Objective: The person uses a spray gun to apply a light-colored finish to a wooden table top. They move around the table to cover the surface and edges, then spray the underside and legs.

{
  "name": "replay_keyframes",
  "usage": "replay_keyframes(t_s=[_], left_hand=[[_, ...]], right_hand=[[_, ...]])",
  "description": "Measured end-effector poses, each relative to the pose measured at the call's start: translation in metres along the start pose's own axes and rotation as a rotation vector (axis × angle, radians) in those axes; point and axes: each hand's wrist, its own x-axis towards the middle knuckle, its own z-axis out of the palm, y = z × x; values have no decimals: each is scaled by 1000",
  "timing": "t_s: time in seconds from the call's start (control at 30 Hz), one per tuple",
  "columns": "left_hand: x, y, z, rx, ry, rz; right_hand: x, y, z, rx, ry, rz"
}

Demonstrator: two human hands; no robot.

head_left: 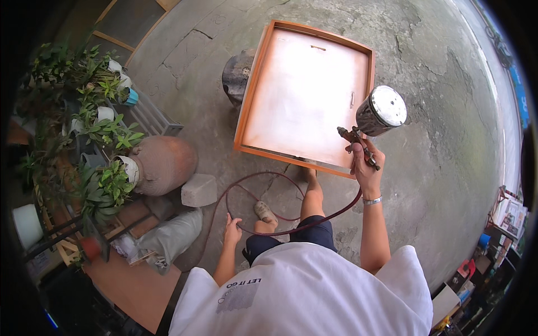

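Observation:
A spray gun [358, 144] with a round metal paint cup [386, 109] on top is gripped in my right hand [367, 171], near the right front corner of a shallow wooden tray [307, 161]. The tray has an orange-brown rim, a whitish panel inside and two small slots. My left hand [232, 228] is closed around a dark red hose [280, 231], which loops over the ground and runs up to my right hand. Where the hose joins the gun is hidden. Under the tray's left side shows a dark, rounded support [237, 77].
At left, potted plants [106, 134] crowd beside a large clay jar [166, 164], a concrete block [199, 190] and a grey sack [171, 235]. The concrete ground [443, 162] is cracked and rough. Assorted items pile up at the lower right edge.

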Motion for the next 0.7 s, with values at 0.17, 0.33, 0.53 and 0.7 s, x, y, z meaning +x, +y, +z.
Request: replay_keyframes(t_s=[0.17, 0.33, 0.53, 0.7], left_hand=[[0, -51, -20, 99, -113, 51], [-29, -49, -52, 44, -11, 238], [-58, -68, -32, -406, 78, 220], [-100, -114, 28, -379, -46, 43]], right_hand=[[-123, -94, -32, -6, 143, 91], [-238, -123, -84, -64, 260, 127], [-320, -127, -130, 1, 338, 147], [-369, -112, -179, 1, 410, 145]])
